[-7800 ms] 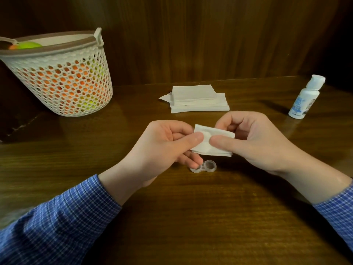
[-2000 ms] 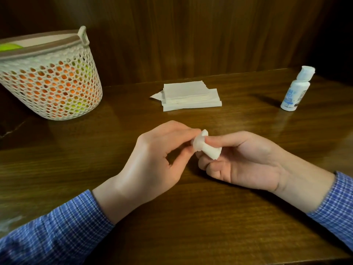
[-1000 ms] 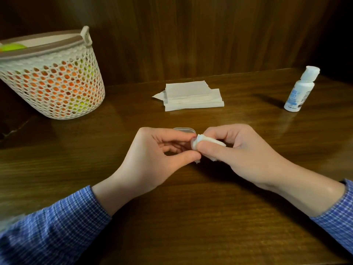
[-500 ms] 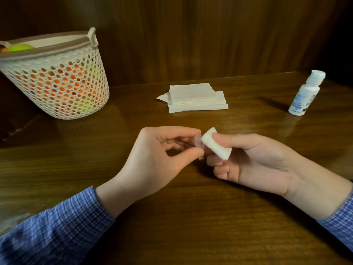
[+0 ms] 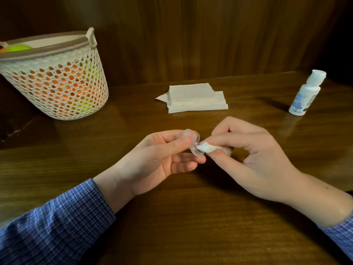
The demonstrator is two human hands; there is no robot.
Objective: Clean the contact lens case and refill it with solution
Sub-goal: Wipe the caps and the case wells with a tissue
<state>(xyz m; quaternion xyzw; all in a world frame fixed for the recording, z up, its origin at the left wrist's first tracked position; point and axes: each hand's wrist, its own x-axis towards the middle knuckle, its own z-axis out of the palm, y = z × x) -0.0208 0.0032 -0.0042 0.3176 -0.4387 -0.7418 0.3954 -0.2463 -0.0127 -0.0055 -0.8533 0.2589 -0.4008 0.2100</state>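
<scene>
Just above the wooden table's centre, the left hand pinches the clear plastic lens case while the right hand, at its three o'clock, grips a twisted white tissue wad, best turned gently inside the well.

The only printing in sight is on the solution bottle, standing at about two o'clock on the counter. Its white label carries blue blocks and dark lines of small print, all too blurred to make out a word, brand or number. Nothing else bears any lettering.
</scene>
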